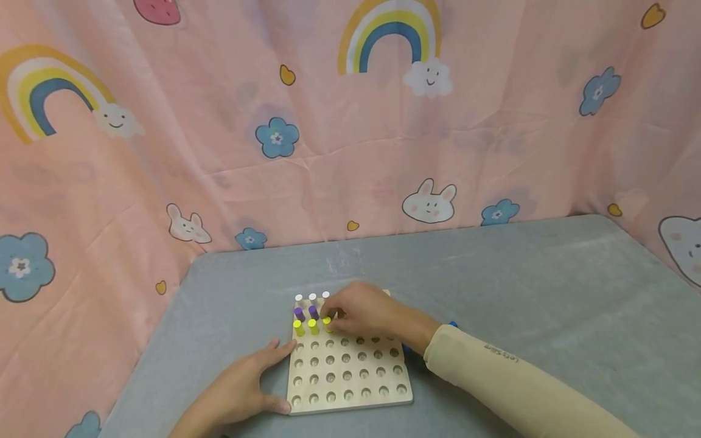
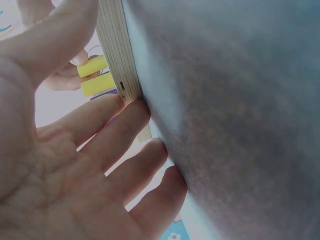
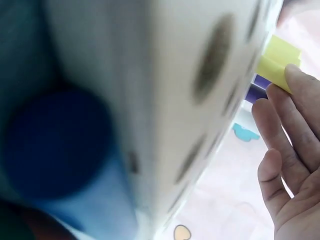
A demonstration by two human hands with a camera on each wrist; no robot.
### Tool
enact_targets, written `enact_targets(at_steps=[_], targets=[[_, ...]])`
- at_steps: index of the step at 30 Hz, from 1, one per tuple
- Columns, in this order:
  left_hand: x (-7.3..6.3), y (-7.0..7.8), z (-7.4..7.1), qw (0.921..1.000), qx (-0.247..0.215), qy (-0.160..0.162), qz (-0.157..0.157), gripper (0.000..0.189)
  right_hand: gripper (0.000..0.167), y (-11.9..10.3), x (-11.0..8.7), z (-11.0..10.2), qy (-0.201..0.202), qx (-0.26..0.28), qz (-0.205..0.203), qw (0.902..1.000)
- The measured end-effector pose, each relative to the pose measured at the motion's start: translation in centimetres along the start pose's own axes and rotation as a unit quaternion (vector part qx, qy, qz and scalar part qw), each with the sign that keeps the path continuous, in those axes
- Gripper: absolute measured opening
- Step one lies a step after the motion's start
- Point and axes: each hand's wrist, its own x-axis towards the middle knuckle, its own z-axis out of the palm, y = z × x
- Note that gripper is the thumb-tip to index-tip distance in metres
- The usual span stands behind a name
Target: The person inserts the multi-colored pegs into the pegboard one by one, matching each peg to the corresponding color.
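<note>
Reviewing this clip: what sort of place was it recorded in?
Probably a makeshift tabletop recording corner, though the wider room is hidden. A pink curtain printed with rainbows and bunnies closes off the back and sides of a gray table, where a wooden peg board lies.

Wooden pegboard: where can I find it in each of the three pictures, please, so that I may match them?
Head: pegboard, below centre.
Left wrist: pegboard, edge-on, a slanting strip left of centre, towards the top.
Right wrist: pegboard, close and blurred, top to bottom through the middle.
Shared landmark: yellow pegs.
</note>
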Motion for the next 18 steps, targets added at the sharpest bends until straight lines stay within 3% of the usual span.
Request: enact_targets(at_steps=[11,18], targets=[[0.0,0.0,0.0,1.0000,-0.002,0.001,0.002,0.102,0.021,0.0,-0.3,-0.1,-0.002,0.005,0.006,1.0000],[0.1,0.1,0.0,1.0000,0.003,-0.002,-0.007,0.102,0.028,0.3,-2.3,-1.6,0.004,0.022,0.028,0.9994]])
